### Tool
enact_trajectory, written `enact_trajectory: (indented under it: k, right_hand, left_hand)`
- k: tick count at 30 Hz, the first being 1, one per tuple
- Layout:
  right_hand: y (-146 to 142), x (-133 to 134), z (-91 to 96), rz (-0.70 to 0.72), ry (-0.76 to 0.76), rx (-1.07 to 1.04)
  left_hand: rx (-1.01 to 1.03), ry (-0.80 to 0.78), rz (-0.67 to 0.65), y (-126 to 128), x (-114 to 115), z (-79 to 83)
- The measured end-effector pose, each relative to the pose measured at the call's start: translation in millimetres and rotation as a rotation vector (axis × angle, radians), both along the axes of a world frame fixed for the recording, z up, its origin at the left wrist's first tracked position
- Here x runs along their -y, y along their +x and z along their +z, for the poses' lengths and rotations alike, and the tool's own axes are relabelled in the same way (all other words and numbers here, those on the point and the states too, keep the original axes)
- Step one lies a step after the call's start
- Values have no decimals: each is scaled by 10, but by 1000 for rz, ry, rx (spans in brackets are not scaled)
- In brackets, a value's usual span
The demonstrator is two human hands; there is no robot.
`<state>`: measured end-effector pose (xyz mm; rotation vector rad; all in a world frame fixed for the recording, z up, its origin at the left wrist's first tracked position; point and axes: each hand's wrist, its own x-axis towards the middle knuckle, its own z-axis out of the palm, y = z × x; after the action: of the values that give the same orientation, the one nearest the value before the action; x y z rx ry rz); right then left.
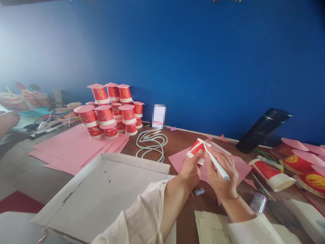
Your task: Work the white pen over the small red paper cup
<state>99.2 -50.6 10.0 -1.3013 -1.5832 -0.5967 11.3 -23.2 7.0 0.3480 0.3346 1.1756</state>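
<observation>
My left hand (pixel 191 171) is closed around a small red-and-white paper cup (pixel 195 145), its thumb pressed on the side. In my right hand (pixel 225 174) is a white pen (pixel 217 164), slanted with its tip at the cup's upper right edge. Whether the tip touches the cup I cannot tell. Beneath both hands lies a sheet of pink paper (pixel 178 159) on the brown table. Another red paper cup (pixel 269 173) rests on its side right of my right hand.
Stacked red cups with pink paper tops (pixel 105 115) stand left on pink sheets (pixel 58 145). A shallow grey box (pixel 122 183) lies in front. There are also a coiled cable (pixel 152 145), a leaning black bottle (pixel 261 130) and a blue wall (pixel 182 61). Another person's hand (pixel 8 122) shows far left.
</observation>
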Motion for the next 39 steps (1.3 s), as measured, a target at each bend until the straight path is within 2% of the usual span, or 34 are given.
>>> enact_trajectory:
  k: [39]
  right_hand:
    - [23, -4, 25, -67, 6, 13]
  left_hand:
    - [-25, 76, -24, 2, 7, -38]
